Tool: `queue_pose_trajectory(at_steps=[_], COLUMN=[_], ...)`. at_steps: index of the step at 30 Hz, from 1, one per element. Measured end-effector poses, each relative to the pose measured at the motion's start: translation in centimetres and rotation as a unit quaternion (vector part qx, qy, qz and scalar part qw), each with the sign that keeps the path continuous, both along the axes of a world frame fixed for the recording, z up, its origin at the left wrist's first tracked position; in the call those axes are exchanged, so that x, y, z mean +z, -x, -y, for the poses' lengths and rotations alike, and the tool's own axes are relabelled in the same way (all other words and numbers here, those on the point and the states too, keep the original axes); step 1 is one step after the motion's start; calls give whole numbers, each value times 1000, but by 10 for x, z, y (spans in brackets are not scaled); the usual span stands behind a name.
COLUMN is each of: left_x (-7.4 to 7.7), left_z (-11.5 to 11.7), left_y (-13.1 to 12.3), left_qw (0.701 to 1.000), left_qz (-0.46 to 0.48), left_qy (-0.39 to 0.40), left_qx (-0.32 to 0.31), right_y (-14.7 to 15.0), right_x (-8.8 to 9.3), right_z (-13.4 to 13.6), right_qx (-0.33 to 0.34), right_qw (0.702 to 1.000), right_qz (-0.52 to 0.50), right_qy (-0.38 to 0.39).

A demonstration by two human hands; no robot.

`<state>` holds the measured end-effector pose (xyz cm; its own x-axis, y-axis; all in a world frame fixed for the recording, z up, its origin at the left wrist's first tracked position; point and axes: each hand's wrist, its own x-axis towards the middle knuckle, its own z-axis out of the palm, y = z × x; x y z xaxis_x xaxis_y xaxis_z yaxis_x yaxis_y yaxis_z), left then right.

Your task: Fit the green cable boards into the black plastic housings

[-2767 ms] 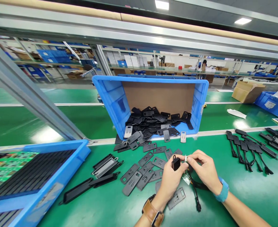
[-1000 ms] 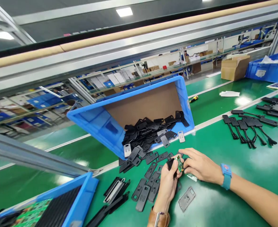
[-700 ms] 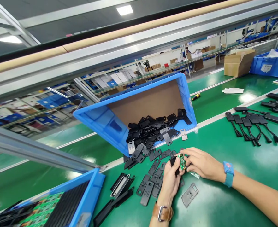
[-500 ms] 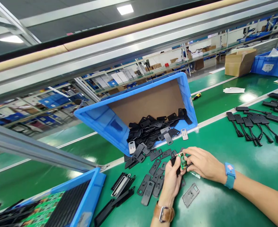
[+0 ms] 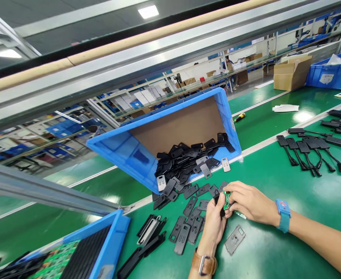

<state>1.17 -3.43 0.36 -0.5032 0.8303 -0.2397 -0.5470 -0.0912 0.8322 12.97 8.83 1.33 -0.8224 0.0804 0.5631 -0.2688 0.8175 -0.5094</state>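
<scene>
My left hand [image 5: 215, 217] is closed around a black plastic housing [image 5: 218, 201], thumb along its near side. A small green circuit board [image 5: 227, 199] stands at the housing's edge, pinched by the fingers of my right hand [image 5: 244, 199]. Another green board strip [image 5: 240, 214] shows just under the right fingers; whether it is attached to anything is hidden. A single grey cover plate [image 5: 235, 240] lies on the green bench below the hands. Several black cover plates [image 5: 182, 238] are spread left of my left hand.
Behind, a tipped blue bin [image 5: 161, 116] spills black covers [image 5: 187, 155]. Lower left, another blue bin [image 5: 120, 224] holds green boards and black housings. Cabled black units [image 5: 304, 147] lie at right, beyond them a white glove [image 5: 285, 108], a screwdriver [image 5: 240, 117] and a cardboard box [image 5: 292, 73].
The green board has turned and sits closer against the black housing, my right fingers drawn in around it. The camera view has shifted slightly.
</scene>
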Motion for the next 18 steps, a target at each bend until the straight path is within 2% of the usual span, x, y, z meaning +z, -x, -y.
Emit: queue_pose_trajectory(at_steps=[5,9,12,18], left_x=[4,6,5,1], left_z=[0,1,-1,-2], left_y=[-1,2,1,-7], left_qw=[999,993,990,992], left_qz=[31,116,137,92], left_qy=[8,-7,-5,23], left_qx=[19,13,29,85], right_y=[-1,-3,-4,0], right_x=[7,11,9,-5], right_z=[2,1,2,9], right_qx=[-18,-54,-46,-23], right_qw=[993,987,993,999], right_qz=[-19,-31,-30,-11], right_qy=[118,150,109,-38])
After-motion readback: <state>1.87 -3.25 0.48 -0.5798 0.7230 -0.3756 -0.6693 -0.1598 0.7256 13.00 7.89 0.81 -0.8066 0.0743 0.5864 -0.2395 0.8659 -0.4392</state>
